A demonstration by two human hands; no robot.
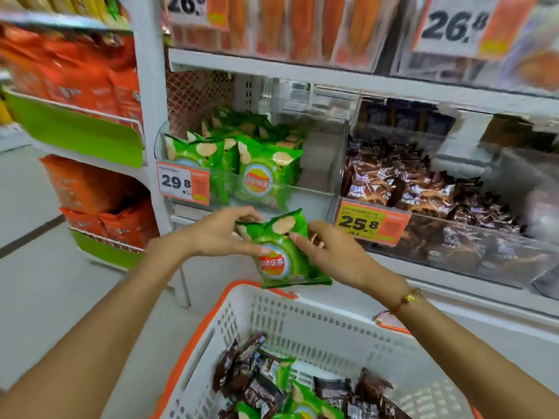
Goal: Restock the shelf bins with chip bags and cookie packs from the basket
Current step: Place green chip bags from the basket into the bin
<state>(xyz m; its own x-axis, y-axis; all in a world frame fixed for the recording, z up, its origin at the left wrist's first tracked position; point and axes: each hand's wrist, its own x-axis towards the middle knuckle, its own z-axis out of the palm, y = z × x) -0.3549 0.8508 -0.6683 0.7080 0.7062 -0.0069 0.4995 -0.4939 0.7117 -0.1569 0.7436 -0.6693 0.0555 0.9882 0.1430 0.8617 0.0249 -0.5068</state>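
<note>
Item: green glossy foil chip bag [279, 252], held above the white slotted plastic basket [317, 316], at 6 o'clock of the clear chip bin [230, 176]. Left hand [217, 234] and right hand [329, 252] pinch its sides. Likely light, puffy, crushable, slick; grip seams.

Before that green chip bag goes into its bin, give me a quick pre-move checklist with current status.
1. Both hands hold the chip bag, left hand and right hand: ok.
2. Bag lifted out of the basket: ok.
3. Chip bin holds matching green bags: ok.
4. Room at that bin's right side: ok.
5. Cookie bin is not the target: ok.
6. Bag seal intact: cannot tell.
</note>
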